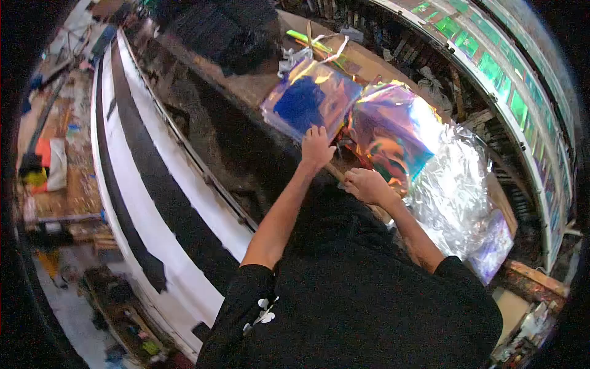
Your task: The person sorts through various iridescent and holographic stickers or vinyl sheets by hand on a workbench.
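My left hand is at the near edge of a square of shiny iridescent film with a deep blue middle. Its fingers are bent together over that edge, thumb to the right. My right hand is lower and to the right, at the table's near edge, fingers curled; what they hold, if anything, is hidden. Just beyond it lies a second iridescent film piece, pink and orange with bright glare. Crumpled clear silvery film spreads to the right of both hands.
Yellow-green strips and white scraps lie at the table's back. Black bundled material sits at upper left. A long table with black and white bands runs along the left. A curved rack with green shiny pieces stands at right.
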`<state>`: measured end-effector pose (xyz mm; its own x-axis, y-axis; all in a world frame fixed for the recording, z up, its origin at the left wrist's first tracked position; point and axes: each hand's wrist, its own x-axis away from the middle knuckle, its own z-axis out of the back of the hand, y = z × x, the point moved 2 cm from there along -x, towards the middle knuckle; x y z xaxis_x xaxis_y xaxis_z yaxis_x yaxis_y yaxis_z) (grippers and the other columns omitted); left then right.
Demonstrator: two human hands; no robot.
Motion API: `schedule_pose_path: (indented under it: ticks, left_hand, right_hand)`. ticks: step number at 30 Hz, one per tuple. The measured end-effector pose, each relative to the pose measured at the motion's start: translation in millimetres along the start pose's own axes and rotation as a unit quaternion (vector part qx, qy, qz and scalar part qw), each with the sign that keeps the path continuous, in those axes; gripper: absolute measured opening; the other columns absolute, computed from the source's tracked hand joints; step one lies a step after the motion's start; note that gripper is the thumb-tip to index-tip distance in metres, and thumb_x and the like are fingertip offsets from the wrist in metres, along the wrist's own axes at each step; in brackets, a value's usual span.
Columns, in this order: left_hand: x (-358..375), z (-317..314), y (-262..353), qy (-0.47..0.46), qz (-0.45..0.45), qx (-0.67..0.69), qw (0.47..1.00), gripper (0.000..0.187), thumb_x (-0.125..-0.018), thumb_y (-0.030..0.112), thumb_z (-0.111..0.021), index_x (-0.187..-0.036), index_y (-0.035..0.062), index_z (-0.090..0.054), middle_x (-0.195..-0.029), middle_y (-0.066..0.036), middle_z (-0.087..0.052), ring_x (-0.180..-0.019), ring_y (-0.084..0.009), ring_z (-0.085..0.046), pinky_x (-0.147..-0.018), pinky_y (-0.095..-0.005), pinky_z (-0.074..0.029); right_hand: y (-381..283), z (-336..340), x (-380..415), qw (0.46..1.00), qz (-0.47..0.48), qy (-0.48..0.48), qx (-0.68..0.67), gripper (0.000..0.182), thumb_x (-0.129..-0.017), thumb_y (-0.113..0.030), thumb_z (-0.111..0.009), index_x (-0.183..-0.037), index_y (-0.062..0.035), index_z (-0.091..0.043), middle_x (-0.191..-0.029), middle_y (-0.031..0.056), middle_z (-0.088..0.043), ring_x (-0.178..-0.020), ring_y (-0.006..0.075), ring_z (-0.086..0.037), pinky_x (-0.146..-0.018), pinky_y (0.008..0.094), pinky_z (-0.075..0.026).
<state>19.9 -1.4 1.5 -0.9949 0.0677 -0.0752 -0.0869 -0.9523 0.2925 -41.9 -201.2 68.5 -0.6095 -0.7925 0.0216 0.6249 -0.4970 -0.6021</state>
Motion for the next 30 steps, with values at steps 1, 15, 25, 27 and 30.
schedule_pose_path:
  ticks: [1,15,25,27,30]
  left_hand:
    - [3.5,-2.4,2.6,0.034,-0.005,-0.04,0.999,0.065,-0.068,0.04,-0.081,-0.113,0.0061,-0.047,-0.118,-0.016,-0.05,-0.111,-0.0337,-0.051,-0.086,-0.0494,-0.048]
    - [-128.6,-7.1,-92.1,-0.201,-0.094,0.025,0.975,0.043,-0.07,0.048,-0.079,-0.092,0.0136,-0.065,-0.103,-0.011,-0.06,-0.109,-0.034,-0.053,-0.084,-0.0459,-0.05]
    - [-128.6,-11.5,-67.3,-0.276,-0.229,-0.124,0.925,0.093,-0.064,0.061,-0.074,-0.117,-0.0078,-0.042,-0.122,-0.028,-0.038,-0.101,-0.0442,-0.055,-0.062,-0.0654,-0.052]
    - [-130.4,-24.1,-77.4,-0.285,-0.259,-0.117,0.915,0.091,-0.064,0.06,-0.073,-0.115,-0.0091,-0.041,-0.12,-0.032,-0.039,-0.096,-0.0458,-0.058,-0.057,-0.0645,-0.052]
    - [-142.7,-19.2,-98.0,-0.331,-0.212,-0.048,0.918,0.075,-0.069,0.044,-0.071,-0.119,-0.0048,-0.042,-0.121,-0.025,-0.041,-0.113,-0.0455,-0.049,-0.082,-0.0489,-0.054]
  right_hand:
    - [-0.9,-6.2,1.5,0.999,-0.017,0.006,0.027,0.024,-0.081,-0.019,-0.066,-0.1,-0.009,-0.055,-0.093,0.0127,-0.058,-0.093,0.032,-0.061,-0.078,0.0443,-0.05]
    - [50.2,20.1,-68.9,0.929,-0.316,0.183,-0.053,0.021,-0.079,-0.019,-0.065,-0.095,-0.0061,-0.06,-0.092,0.0132,-0.062,-0.089,0.0341,-0.062,-0.078,0.0459,-0.05]
    - [29.8,-28.9,-145.0,0.853,-0.431,0.232,-0.184,0.02,-0.082,-0.014,-0.068,-0.098,-0.0057,-0.06,-0.092,0.0146,-0.064,-0.088,0.0323,-0.065,-0.075,0.042,-0.051]
    - [25.0,-48.3,-157.7,0.832,-0.462,0.239,-0.193,0.02,-0.081,-0.014,-0.069,-0.097,-0.0048,-0.061,-0.091,0.015,-0.064,-0.085,0.0315,-0.065,-0.075,0.041,-0.052]
    - [20.1,-67.6,-170.1,0.787,-0.494,0.276,-0.246,0.026,-0.08,-0.014,-0.07,-0.103,-0.0042,-0.061,-0.09,0.0147,-0.064,-0.084,0.0299,-0.066,-0.075,0.0399,-0.052]
